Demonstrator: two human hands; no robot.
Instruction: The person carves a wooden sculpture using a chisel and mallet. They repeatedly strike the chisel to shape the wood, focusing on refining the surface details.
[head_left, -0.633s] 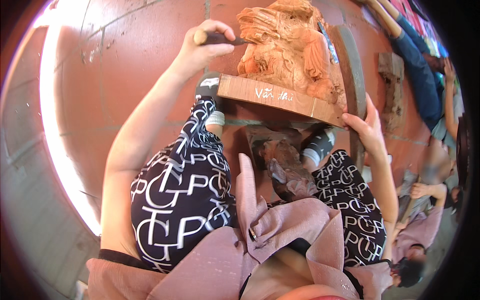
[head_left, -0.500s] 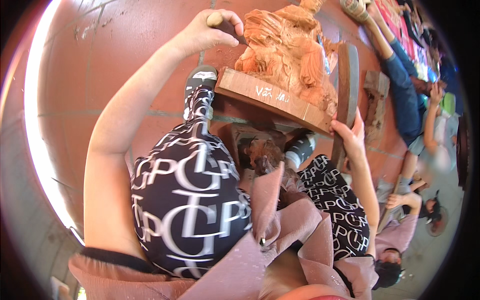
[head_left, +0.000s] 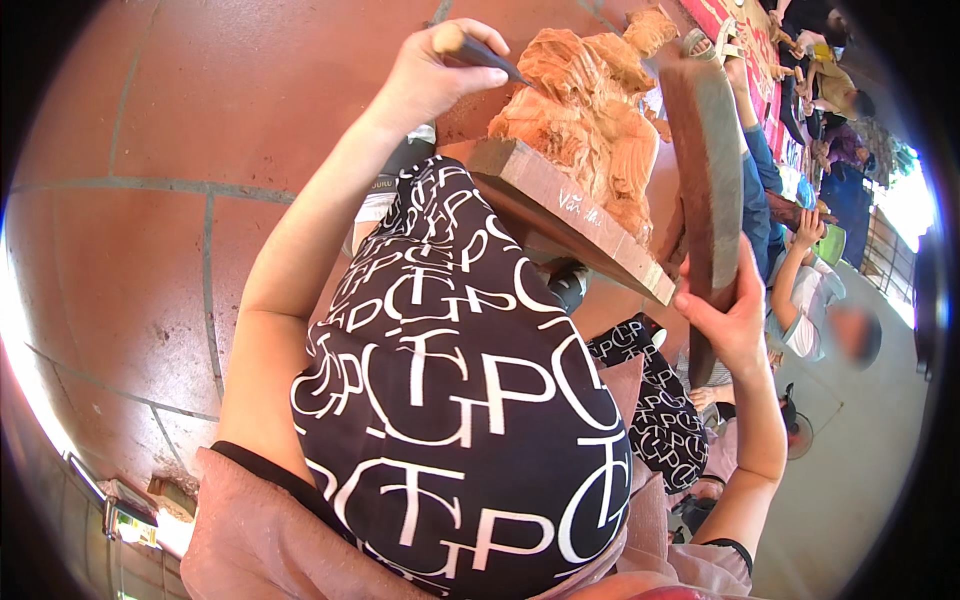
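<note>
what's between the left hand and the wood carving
In the head view, a dark-shafted tool extends from the left hand toward the wood carving; tip contact is unclear.

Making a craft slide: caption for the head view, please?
Left hand points a tool at a wooden carving; right hand grips a dark wooden bar.

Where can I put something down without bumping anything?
The red floor looks bare between the left forearm and the bright strip at far left. Right of the carving is crowded: right hand, wooden bar, other people.
</note>
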